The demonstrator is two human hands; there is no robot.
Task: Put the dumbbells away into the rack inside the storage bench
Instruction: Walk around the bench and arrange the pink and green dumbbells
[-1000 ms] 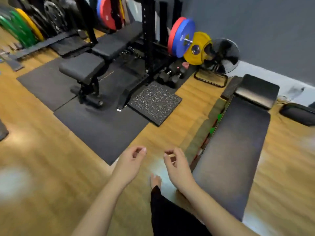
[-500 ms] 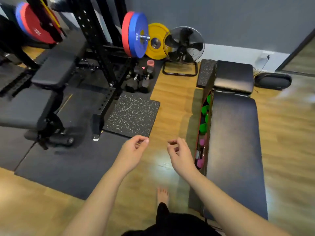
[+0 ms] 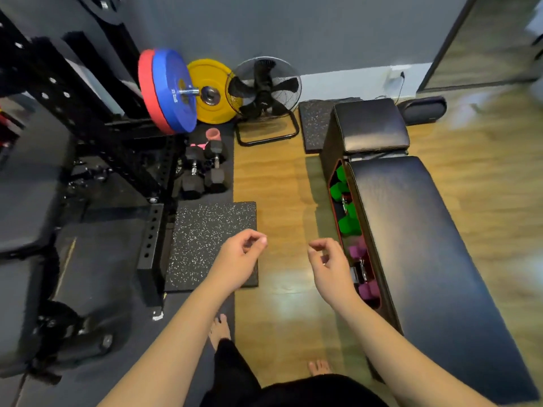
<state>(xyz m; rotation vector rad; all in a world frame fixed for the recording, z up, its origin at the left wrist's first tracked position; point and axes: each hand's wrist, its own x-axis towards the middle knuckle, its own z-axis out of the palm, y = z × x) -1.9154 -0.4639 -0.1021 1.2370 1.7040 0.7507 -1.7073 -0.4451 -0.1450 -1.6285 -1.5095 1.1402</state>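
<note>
The black storage bench [image 3: 417,236] stands on the right, its long padded top covering most of the inside. Through the gap along its left side I see the rack holding green dumbbells [image 3: 342,201] and purple dumbbells [image 3: 363,271]. Two black hex dumbbells [image 3: 202,168] lie on the dark mat beside the power rack, with a pink dumbbell [image 3: 212,135] just behind them. My left hand [image 3: 239,257] hovers over the speckled mat, fingers loosely curled, holding nothing. My right hand [image 3: 329,265] hangs beside the bench's open side, also loosely curled and empty.
A black power rack [image 3: 88,118] with red and blue plates [image 3: 167,89] fills the left. A yellow plate [image 3: 210,92] and a floor fan [image 3: 264,92] stand against the wall. A speckled mat [image 3: 205,230] lies on the wooden floor. My bare feet are below.
My view has swung right and moved closer to the storage bench. Both hands stayed raised in front of me and empty. The dumbbells inside the bench have come into plainer sight.
</note>
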